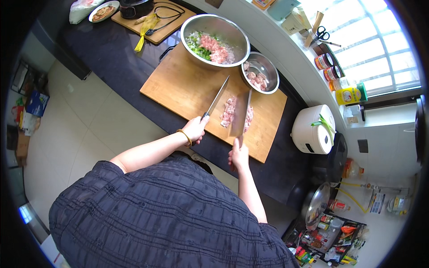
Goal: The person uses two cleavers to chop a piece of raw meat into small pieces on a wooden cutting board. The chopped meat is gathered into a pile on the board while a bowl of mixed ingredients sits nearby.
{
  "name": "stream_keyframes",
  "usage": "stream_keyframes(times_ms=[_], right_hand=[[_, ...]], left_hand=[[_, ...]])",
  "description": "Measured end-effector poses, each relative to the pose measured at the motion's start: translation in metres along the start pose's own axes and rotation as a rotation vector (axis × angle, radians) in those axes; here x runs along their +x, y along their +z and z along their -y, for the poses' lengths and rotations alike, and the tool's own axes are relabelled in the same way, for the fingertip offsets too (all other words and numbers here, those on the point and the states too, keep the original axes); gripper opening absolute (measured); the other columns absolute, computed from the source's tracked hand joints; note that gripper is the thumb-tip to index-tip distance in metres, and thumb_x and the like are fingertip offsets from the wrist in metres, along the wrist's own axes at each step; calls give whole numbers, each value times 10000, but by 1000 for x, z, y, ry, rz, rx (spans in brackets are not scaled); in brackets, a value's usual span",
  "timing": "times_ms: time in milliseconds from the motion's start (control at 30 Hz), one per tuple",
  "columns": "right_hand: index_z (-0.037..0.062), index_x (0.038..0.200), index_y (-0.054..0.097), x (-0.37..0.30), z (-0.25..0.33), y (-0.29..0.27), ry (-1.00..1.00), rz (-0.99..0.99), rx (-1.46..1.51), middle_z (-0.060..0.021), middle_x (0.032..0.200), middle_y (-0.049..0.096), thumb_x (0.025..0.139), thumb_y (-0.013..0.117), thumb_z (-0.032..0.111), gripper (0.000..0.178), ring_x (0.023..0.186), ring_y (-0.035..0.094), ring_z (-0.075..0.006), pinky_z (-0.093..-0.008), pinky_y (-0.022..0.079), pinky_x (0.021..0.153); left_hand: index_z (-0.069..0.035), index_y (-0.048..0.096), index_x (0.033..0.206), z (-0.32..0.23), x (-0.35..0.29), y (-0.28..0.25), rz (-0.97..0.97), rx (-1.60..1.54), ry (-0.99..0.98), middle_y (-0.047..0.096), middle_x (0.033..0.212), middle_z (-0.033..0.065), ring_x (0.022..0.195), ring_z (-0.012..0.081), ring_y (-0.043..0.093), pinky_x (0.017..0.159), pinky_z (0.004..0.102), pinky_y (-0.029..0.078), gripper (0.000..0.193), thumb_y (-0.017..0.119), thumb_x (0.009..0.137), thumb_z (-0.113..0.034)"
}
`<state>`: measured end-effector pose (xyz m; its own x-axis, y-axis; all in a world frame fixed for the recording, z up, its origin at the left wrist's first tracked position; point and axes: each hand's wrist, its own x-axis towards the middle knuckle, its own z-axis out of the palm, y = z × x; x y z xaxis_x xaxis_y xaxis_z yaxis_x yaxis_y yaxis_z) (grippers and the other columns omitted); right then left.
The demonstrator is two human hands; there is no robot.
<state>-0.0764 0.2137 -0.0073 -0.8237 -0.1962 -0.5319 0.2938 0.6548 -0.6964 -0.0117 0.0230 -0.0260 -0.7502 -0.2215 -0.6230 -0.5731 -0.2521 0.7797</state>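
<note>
My left hand (195,130) is closed round the dark handle of a kitchen knife (218,95), its narrow blade pointing away over the wooden cutting board (174,85). In my right hand (239,154) is the handle of a cleaver (241,115); its broad blade stands among chopped raw meat (228,111), with pieces on both sides. Behind the board's far edge, a large steel bowl (243,33) holds minced meat (214,48) with chopped green and white vegetables. Beside it, a smaller steel bowl (273,73) contains larger meat pieces (257,80).
A white rice cooker (308,129) with green onion on its lid stands right of the board. Another wooden board (167,27) with a cable and a yellow bag lies at the far left, near a plate of food (104,11). Jars (323,61) line the windowsill.
</note>
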Motion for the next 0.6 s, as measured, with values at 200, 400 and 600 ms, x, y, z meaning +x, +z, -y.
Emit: stream_keyframes(times_ms=[200,400,600], right_hand=[[24,785,470,-2,7,5,-91,-38,33,-55,503,466,891,440,378,371,362,468,-150,-295,385,339],[47,757,437,-6,28,1,63,44,-22,-40,517,461,899,428,378,360,364,441,-125,-272,361,316],[-3,881,519,-38,-5,0,-440,-341,-325,-201,676,572,867,517,276,279,665,588,-365,-390,451,583]], left_hand=[[-75,402,794,4,0,-4,-20,-5,1,429,570,16,414,90,401,373,245,384,406,341,906,-460],[-82,401,794,3,-8,-11,-5,-29,-13,420,560,10,409,89,395,367,243,379,394,341,908,-455],[-83,391,793,3,-11,-26,31,-143,-29,404,551,11,397,86,369,359,243,363,390,343,912,-451]])
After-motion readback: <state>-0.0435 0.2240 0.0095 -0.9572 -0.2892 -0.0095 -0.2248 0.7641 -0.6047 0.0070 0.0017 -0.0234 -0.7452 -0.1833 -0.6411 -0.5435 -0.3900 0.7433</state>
